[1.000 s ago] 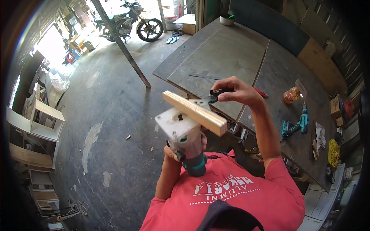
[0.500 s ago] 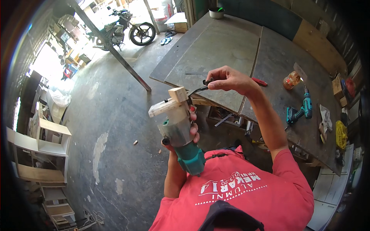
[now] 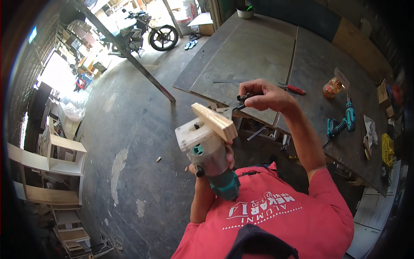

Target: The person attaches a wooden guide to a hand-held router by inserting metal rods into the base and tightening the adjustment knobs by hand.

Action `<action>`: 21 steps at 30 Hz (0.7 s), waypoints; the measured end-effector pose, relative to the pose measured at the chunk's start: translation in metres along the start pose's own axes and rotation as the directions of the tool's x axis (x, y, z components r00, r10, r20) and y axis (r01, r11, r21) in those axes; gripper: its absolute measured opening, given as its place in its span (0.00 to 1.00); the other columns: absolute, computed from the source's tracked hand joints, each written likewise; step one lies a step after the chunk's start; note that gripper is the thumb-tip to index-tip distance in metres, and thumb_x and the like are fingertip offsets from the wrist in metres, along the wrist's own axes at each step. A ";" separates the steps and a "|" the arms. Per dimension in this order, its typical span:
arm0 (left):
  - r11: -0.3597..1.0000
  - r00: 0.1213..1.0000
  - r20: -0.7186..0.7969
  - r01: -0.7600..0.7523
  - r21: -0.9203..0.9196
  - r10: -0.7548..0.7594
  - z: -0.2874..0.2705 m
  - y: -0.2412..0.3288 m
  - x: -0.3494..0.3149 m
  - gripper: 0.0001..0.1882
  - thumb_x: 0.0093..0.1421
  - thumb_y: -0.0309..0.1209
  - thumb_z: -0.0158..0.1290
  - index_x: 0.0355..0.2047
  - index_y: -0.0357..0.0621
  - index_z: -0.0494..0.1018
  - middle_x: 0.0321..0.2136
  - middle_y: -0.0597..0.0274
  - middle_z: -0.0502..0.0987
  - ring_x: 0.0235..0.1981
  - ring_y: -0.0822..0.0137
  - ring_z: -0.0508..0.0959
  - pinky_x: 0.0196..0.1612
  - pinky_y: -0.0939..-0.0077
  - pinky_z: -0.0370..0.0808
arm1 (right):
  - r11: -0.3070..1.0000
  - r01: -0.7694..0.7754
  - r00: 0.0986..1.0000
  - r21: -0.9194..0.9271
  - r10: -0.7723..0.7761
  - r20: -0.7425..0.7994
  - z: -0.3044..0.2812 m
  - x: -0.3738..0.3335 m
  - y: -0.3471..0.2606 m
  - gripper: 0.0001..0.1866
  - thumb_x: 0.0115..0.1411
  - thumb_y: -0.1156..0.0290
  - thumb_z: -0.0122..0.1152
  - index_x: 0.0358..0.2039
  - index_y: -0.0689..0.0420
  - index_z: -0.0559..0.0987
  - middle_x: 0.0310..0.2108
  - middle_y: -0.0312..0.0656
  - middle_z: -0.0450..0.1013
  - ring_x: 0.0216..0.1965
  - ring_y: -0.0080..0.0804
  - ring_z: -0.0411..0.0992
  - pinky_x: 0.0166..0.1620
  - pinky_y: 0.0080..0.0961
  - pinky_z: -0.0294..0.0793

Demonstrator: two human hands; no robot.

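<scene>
The wood strip (image 3: 214, 121) already sits across the pale plate (image 3: 185, 140), at the green tool (image 3: 211, 165)'s 11 o'clock end; what is left, I cannot tell. The left hand (image 3: 230, 156) hugs the tilted tool. The right hand (image 3: 268, 97), at 1 o'clock by the desk (image 3: 246, 52), pinches a black knob (image 3: 244, 98). The strip looks stripy.

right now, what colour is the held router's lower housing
The lower housing is teal, clearest in the head view.
</scene>
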State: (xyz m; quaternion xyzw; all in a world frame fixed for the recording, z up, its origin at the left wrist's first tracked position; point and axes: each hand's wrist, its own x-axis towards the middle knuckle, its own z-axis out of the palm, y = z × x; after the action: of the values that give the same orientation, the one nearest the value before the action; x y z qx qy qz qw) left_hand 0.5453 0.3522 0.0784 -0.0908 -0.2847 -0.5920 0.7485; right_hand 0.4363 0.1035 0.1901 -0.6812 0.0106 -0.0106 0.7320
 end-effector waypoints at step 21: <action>0.997 0.998 0.038 -0.053 0.062 0.051 -0.012 0.003 0.005 0.70 0.39 0.41 0.76 0.71 0.38 0.38 0.63 0.42 0.61 0.47 0.52 0.75 0.37 0.56 0.77 | 0.993 0.006 0.997 -0.118 -0.015 -0.080 -0.002 0.014 0.008 0.15 0.54 0.60 0.72 0.31 0.55 0.77 0.21 0.22 0.64 0.20 0.09 0.54 0.22 0.14 0.48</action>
State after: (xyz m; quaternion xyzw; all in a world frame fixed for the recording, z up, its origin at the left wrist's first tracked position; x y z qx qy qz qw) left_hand 0.5526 0.3429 0.0718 -0.0851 -0.3142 -0.5613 0.7609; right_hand 0.4503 0.1019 0.1819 -0.7221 0.0372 -0.0411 0.6896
